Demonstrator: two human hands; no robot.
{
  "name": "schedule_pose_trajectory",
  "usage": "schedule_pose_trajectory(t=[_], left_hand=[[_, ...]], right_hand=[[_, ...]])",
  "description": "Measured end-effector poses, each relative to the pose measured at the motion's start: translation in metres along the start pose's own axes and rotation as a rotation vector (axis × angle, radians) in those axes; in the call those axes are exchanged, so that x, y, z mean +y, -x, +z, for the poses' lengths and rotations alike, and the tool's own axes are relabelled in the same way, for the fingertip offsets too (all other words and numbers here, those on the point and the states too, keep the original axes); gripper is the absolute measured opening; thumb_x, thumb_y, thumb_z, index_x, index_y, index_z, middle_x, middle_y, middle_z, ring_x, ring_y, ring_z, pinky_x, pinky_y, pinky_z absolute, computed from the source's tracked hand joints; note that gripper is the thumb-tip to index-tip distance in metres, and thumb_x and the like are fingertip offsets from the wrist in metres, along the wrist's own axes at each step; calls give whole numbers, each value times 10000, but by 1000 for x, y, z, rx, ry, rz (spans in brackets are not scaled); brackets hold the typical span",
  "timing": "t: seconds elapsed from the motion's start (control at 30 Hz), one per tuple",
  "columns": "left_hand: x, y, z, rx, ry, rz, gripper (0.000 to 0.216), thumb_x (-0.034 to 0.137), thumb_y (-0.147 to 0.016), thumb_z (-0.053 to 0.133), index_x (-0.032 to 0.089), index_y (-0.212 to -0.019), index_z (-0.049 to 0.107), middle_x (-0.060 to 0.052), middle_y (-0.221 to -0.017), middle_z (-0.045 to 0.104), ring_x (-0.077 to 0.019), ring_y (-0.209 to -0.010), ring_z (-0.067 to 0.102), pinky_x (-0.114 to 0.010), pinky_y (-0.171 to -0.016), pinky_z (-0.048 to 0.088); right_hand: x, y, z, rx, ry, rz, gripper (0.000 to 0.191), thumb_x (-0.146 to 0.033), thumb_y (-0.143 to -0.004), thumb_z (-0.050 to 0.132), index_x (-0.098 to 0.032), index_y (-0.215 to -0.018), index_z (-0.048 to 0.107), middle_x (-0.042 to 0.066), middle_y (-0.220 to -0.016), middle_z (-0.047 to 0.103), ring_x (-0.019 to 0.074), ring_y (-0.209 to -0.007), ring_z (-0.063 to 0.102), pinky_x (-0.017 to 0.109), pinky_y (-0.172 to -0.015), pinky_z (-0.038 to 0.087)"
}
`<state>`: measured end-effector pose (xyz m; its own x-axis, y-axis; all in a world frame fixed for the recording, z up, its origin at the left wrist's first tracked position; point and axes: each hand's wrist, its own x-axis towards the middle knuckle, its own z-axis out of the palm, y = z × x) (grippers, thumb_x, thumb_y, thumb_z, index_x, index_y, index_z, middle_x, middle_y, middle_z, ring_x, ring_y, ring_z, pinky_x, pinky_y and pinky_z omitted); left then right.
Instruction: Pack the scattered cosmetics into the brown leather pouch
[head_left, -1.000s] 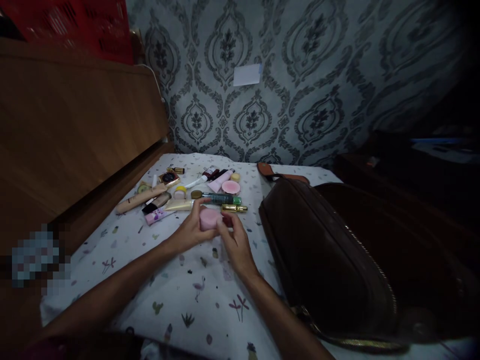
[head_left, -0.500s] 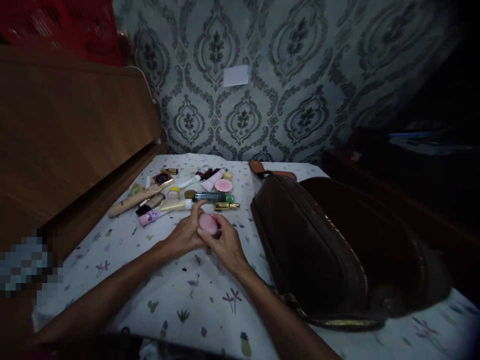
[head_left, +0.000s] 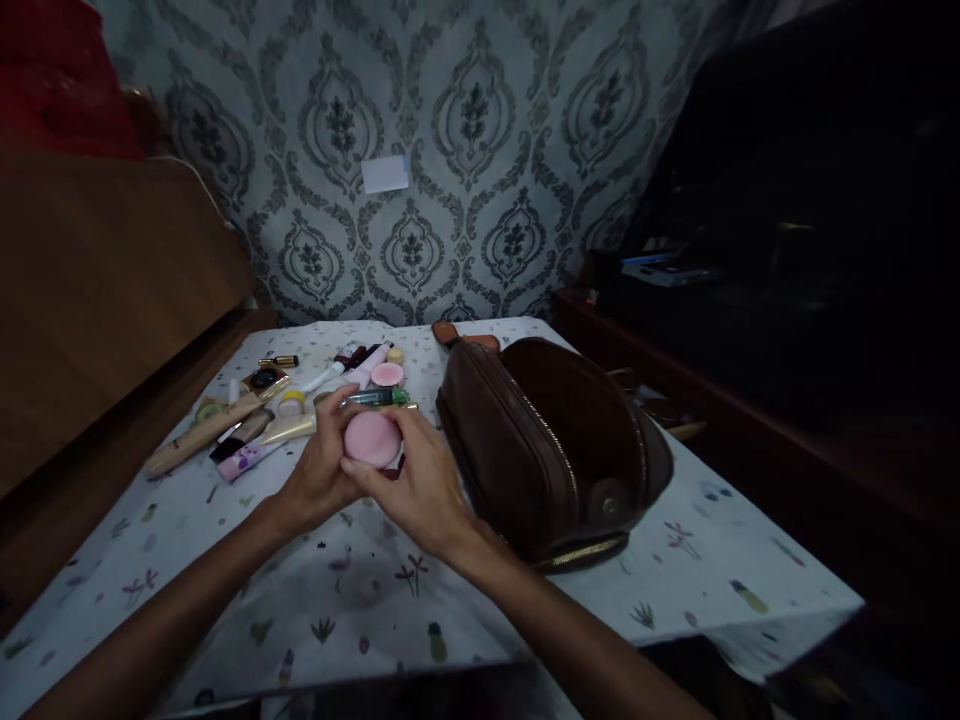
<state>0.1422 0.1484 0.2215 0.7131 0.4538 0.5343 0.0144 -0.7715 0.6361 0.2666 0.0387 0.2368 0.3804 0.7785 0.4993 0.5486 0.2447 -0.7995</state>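
Observation:
A smooth, round pink compact (head_left: 373,440) is held between both hands above the table. My left hand (head_left: 322,465) closes on its left side, index finger raised behind it. My right hand (head_left: 420,470) grips the right side, with the thumb along the lower edge. Something dark shows just under the compact, too hidden to name. Just behind the hands lie a dark tube with a green end (head_left: 379,397), a pale yellow tube (head_left: 289,428) and a pink-topped round case (head_left: 388,375). To the right, an unzipped brown bag (head_left: 517,450) gapes open.
More cosmetics spread to the left, among them a long beige tube (head_left: 202,435), a purple-and-white tube (head_left: 244,460) and a small gold-and-black tube (head_left: 279,361). A wooden panel (head_left: 112,290) borders the left side; patterned wallpaper (head_left: 465,130) rises behind the printed tablecloth (head_left: 360,620).
The view has turned to the right, so the table and bag sit further left. Both hands still hold the compact, which appears larger and nearer, with its pink face more toward me.

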Motion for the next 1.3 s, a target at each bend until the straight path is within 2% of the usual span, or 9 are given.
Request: schedule_pose_trajectory(t=[0.13,0.23,0.4,0.53,0.7,0.87,1.03,1.2,1.3], left_hand=[[46,-21,10,3,145,37,989,550,-807,746,250,-1498,105,-115,-1290,520,-266,-1162,579,-419,-995,497],[73,-39,28,-76,72,153,750,519,-891,671,238,-1467,281,-123,-1374,507,-284,-1262,536,-420,-1052,474],[93,-56,62,-276,-213,518,505,478,-996,499,181,-1399,440,-181,-1462,483,-295,-1421,407,-477,-1164,360],[88,-54,79,-377,-374,621,465,480,-1026,414,201,-1393,470,-171,-1439,531,-300,-1438,399,-538,-1154,333],[80,-44,79,-321,-432,639,390,374,-1038,429,177,-1369,497,-173,-1325,609,-299,-1357,493,-505,-1099,398],[81,-38,76,-285,-420,629,391,304,-1013,495,167,-1378,502,-174,-1314,603,-304,-1348,492,-469,-1055,451],[82,-34,82,-241,-457,635,345,251,-980,539,283,-1321,575,-144,-1347,554,-330,-1351,470,-514,-1045,440],[79,-31,84,-243,-468,632,408,175,-947,556,288,-1339,566,-145,-1348,531,-333,-1365,443,-532,-1080,402],[78,-31,83,-256,-464,635,426,169,-940,567,284,-1350,551,-140,-1354,521,-318,-1381,422,-529,-1101,387]], right_hand=[[-37,-1,-54,106,-47,-40,451,-474,-751,766,-231,-1104,626,73,-1103,679,262,-1005,634,390,-883,513],[-46,-9,-101,194,-100,2,448,-565,-813,675,-232,-1111,640,59,-1092,685,232,-984,652,329,-798,527],[-11,-25,-158,239,-103,110,476,-606,-846,620,-197,-1086,661,59,-960,710,205,-866,673,299,-688,520],[22,-25,-184,110,-7,221,498,-625,-819,632,-166,-1002,689,70,-907,719,205,-792,656,302,-659,507],[38,-24,-201,38,339,111,438,-555,-778,691,-194,-1025,690,55,-932,734,212,-795,648,304,-673,488],[41,-25,-200,-90,487,77,449,-531,-763,695,-191,-1054,658,45,-875,725,198,-718,640,288,-613,458],[46,-21,-196,-186,655,13,244,-397,-734,719,-219,-867,619,48,-819,696,196,-681,625,292,-598,424],[59,-22,-200,-339,730,74,283,-335,-597,806,-247,-705,559,15,-629,630,173,-510,550,289,-500,309],[63,-24,-205,-470,731,123,235,-388,-681,757,-250,-686,567,-7,-564,604,146,-430,509,287,-468,284]])
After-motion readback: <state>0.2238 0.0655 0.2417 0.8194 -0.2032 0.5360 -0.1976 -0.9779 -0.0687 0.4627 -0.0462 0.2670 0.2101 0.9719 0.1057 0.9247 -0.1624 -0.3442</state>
